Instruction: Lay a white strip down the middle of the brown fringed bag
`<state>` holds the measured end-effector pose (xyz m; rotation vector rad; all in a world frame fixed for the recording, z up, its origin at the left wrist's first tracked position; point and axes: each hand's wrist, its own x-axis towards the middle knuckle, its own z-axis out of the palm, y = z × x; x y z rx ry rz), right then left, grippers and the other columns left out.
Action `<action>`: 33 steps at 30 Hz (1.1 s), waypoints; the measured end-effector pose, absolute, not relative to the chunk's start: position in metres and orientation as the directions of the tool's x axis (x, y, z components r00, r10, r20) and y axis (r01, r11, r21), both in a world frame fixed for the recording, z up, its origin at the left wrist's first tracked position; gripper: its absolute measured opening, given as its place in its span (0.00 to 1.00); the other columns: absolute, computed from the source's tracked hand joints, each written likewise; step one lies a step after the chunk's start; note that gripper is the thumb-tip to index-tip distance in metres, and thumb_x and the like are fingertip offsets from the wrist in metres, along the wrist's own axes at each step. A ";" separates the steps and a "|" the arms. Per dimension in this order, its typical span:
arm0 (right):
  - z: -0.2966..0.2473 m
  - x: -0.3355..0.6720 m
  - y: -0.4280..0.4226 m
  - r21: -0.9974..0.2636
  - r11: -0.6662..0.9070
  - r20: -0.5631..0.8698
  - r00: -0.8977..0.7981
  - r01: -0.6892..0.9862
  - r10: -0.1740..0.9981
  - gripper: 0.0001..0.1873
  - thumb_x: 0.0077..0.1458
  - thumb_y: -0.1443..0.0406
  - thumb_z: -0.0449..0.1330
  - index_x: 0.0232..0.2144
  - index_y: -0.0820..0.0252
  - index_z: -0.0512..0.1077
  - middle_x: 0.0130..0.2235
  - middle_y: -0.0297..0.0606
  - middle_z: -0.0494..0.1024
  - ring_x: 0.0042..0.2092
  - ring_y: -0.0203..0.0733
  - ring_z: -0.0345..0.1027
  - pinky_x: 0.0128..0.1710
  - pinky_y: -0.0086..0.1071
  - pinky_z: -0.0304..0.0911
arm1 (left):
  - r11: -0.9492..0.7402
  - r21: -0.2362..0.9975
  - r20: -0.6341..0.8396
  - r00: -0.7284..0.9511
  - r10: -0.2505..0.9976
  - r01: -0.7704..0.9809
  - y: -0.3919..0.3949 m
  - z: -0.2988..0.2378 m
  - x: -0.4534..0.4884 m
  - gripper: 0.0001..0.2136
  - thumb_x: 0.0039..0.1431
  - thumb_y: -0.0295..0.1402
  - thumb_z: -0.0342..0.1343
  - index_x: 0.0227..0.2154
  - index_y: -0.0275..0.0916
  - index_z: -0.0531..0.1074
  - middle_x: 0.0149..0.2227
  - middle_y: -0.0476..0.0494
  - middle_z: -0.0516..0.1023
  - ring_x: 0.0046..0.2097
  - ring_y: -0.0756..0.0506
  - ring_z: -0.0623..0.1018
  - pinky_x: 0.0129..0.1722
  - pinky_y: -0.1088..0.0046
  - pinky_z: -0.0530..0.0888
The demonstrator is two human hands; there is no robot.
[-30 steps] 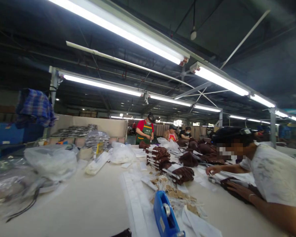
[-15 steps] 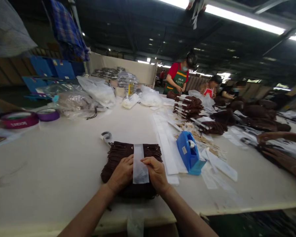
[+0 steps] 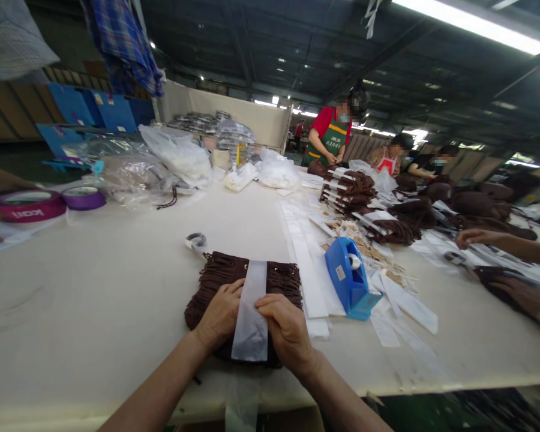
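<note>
The bag [image 3: 227, 270] lies near the front edge of the pale table [image 3: 117, 288], a white strip [image 3: 249, 327] across it. The right hand [image 3: 288, 330] pinches the strip; the left hand [image 3: 220, 313] rests on the bag, grip unclear. Dispenser [image 3: 342, 279] right, tape rolls [image 3: 31, 212] left; beyond, a co-worker [image 3: 330, 135] under a dark ceiling [image 3: 288, 36].

Bare forearms [image 3: 162, 379] angle forward and inward. Left hand [image 3: 220, 311] lies palm down, fingers [image 3: 230, 290] pointing ahead; right hand [image 3: 288, 329] curls into a pinch just beside it.
</note>
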<state>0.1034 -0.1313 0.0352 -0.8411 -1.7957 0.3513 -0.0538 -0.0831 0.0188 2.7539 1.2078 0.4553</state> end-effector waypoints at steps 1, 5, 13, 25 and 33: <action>0.034 0.102 -0.134 -0.582 0.715 0.708 -0.192 0.388 0.680 0.10 0.55 0.74 0.50 0.30 0.58 0.69 0.33 0.39 0.74 0.38 0.35 0.68 0.39 0.30 0.67 | -0.677 0.209 0.224 0.639 0.736 0.706 -0.083 0.019 -0.053 0.13 0.58 0.23 0.47 0.43 0.39 0.72 0.48 0.39 0.73 0.56 0.40 0.64 0.48 0.61 0.67; 0.018 0.097 -0.142 -0.532 0.715 0.732 -0.178 0.454 0.658 0.12 0.55 0.76 0.48 0.31 0.59 0.69 0.33 0.40 0.74 0.39 0.37 0.67 0.39 0.30 0.66 | -0.665 0.205 0.210 0.631 0.747 0.718 -0.083 0.017 -0.053 0.13 0.57 0.25 0.50 0.45 0.40 0.70 0.49 0.39 0.72 0.54 0.42 0.67 0.48 0.62 0.67; -0.007 0.097 -0.143 -0.654 0.646 0.686 -0.052 0.393 0.726 0.11 0.53 0.77 0.51 0.32 0.58 0.68 0.35 0.37 0.73 0.39 0.35 0.67 0.39 0.27 0.65 | -0.792 0.203 0.000 0.809 0.588 0.575 -0.100 0.032 -0.073 0.29 0.53 0.44 0.53 0.56 0.42 0.57 0.61 0.36 0.55 0.63 0.35 0.49 0.59 0.48 0.50; 0.014 0.100 -0.141 -0.625 0.683 0.716 -0.070 0.379 0.694 0.11 0.54 0.77 0.51 0.31 0.59 0.68 0.34 0.37 0.73 0.38 0.34 0.68 0.38 0.26 0.65 | -0.752 0.151 -0.056 0.765 0.642 0.642 -0.111 0.037 -0.064 0.24 0.52 0.39 0.52 0.53 0.46 0.61 0.60 0.37 0.57 0.62 0.32 0.51 0.56 0.41 0.52; 0.029 0.104 -0.139 -0.532 0.737 0.761 -0.147 0.417 0.632 0.11 0.54 0.77 0.51 0.32 0.60 0.68 0.33 0.39 0.73 0.39 0.36 0.67 0.40 0.29 0.66 | -0.738 0.143 -0.013 0.747 0.664 0.659 -0.099 0.030 -0.057 0.21 0.53 0.33 0.51 0.52 0.47 0.63 0.58 0.41 0.61 0.61 0.34 0.54 0.55 0.43 0.55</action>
